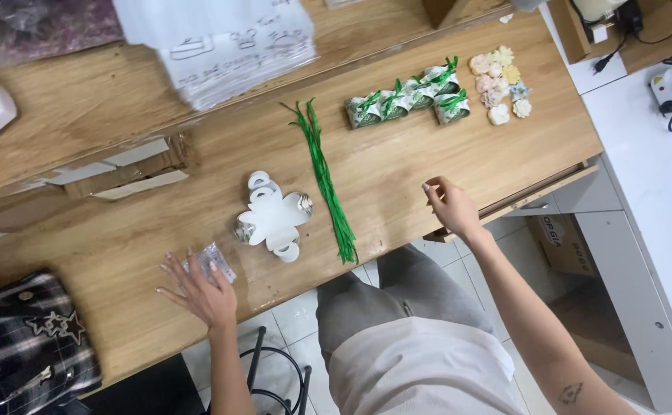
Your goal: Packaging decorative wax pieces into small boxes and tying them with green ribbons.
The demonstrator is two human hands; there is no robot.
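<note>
arms: bare | top: white | trousers: grey | right forearm: small tattoo

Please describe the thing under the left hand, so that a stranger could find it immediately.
On the wooden table, look at the near edge, left of the flat white cutout. There the left hand touches a small clear packet. It alone is transparent and crinkled; its neighbours are white paper or green ties.

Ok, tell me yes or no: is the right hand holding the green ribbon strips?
No: the right hand rests empty on the table edge, apart from the green ribbon strips.
</note>
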